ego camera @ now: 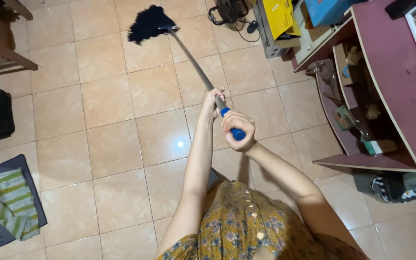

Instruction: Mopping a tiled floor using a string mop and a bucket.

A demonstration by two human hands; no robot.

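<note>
I hold a mop with both hands. Its dark blue stringy head [149, 24] rests on the tan tiled floor [107, 144] far ahead. A grey metal handle [193, 62] runs back from it to a blue grip. My left hand [212, 102] is wrapped around the grey handle just above the grip. Below it, my right hand [239, 130] is closed on the blue grip at the handle's end. Both arms are stretched out in front of my patterned yellow top.
A maroon desk [400, 72] with cluttered open shelves stands on the right. Boxes and a cable [275, 24] lie at the back. A striped cloth on a dark mat [11, 200] lies at the left, with a dark bag and wooden furniture legs [6, 53] behind it.
</note>
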